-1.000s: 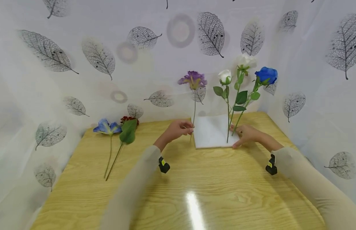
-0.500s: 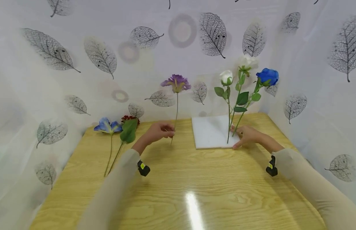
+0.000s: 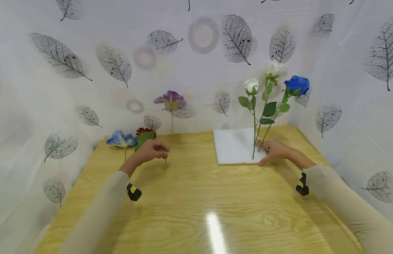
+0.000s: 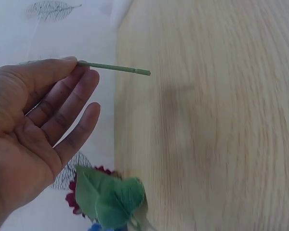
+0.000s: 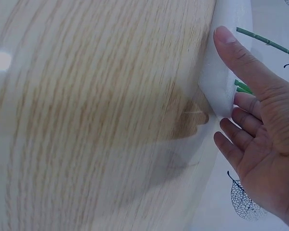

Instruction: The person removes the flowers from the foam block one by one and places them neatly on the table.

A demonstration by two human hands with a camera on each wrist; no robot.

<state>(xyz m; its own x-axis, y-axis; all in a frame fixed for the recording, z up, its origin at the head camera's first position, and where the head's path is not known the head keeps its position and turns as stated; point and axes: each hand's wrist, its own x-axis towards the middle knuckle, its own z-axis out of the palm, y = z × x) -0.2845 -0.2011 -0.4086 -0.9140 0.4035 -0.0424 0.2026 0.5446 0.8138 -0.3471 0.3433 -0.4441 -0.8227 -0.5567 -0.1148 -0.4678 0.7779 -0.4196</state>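
A purple artificial flower (image 3: 171, 101) stands upright in the air, its thin stem (image 4: 113, 67) pinched between the thumb and index finger of my left hand (image 3: 151, 150). The stem's cut lower end sticks out bare beyond the fingertips in the left wrist view. My right hand (image 3: 276, 150) rests against the near right corner of a white foam board (image 3: 233, 146), its thumb along the front edge and its fingers at the side. Two white roses, a smaller one (image 3: 251, 85) and a larger one (image 3: 275, 70), and a blue rose (image 3: 297, 85) stand above the board's right part.
A light blue flower (image 3: 121, 139) and a dark red flower (image 4: 72, 195) with a big green leaf (image 4: 111, 197) lie at the table's back left, partly behind my left hand. A leaf-patterned white curtain (image 3: 196, 70) closes in the wooden table (image 3: 190, 197) at back and sides.
My left hand has carried the purple flower leftward, from the foam board's left edge to near the lying flowers, and slightly lower. My right hand has stayed at the board's corner.
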